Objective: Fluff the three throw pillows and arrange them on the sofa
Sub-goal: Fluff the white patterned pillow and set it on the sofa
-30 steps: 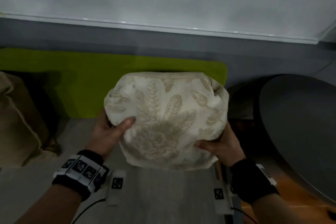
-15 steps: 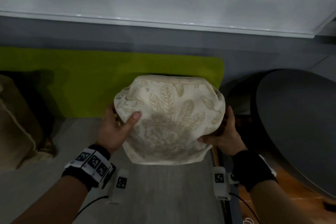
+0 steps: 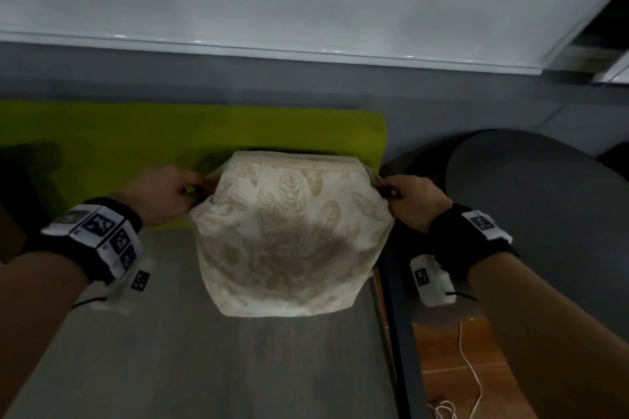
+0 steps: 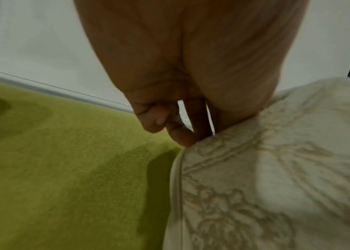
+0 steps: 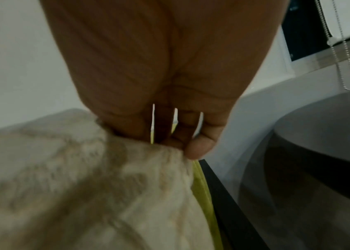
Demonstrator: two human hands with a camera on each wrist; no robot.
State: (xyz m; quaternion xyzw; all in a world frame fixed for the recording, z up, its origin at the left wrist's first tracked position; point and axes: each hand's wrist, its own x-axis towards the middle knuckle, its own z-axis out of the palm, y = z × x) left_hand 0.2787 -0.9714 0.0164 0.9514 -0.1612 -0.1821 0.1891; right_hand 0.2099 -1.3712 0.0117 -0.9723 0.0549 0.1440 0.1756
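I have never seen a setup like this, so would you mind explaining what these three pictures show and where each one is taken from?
There is no machine here: a person works with bare hands and wears cameras. The wide picture comes from a camera on the head, looking down at both arms. The bands with black-and-white squares are on the wrists, where the other two cameras sit; each of those looks along a hand toward its fingers.

In the head view, the left hand and the right hand each pinch an upper corner of a cream pillow with a leaf pattern. The left wrist view shows that hand's fingers at the pillow's edge; the right wrist view shows fabric bunched in the other hand's fingers.

The pillow's bottom edge is on the grey sofa seat, in front of a yellow-green back cushion. A dark round table stands to the right.
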